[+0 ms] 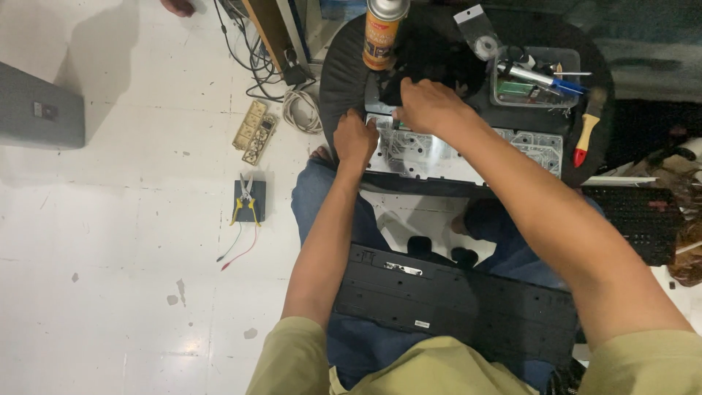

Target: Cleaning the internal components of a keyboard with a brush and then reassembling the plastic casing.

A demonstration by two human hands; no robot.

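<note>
Both hands are up on the round black stool top [344, 80], working over a clear plastic sheet [439, 150] printed with circuit lines that lies across its near edge. The left hand [356, 137] is curled into a loose fist at the sheet's left end, fingers folded down and pressing there; whether it pinches the edge itself I cannot tell. The right hand [426, 104] sits just behind the sheet's far edge, palm down, fingers bent and tucked onto a black cloth [431, 62]; it seems to grip the cloth, though the fingertips are hidden. Beside the right hand stands a spray can [383, 33], upright, orange label, at the stool's far left. To the right, a clear plastic tray [534, 84] holds a blue-handled tool, and a red-handled brush [586, 132] lies near the stool's right rim. Down on the lap rests a black keyboard shell [453, 300], turned underside up, across the blue jeans. Out on the white floor to the left lie yellow-handled pliers [246, 196] on a small dark box, and a beige power strip [254, 132] further back.
</note>
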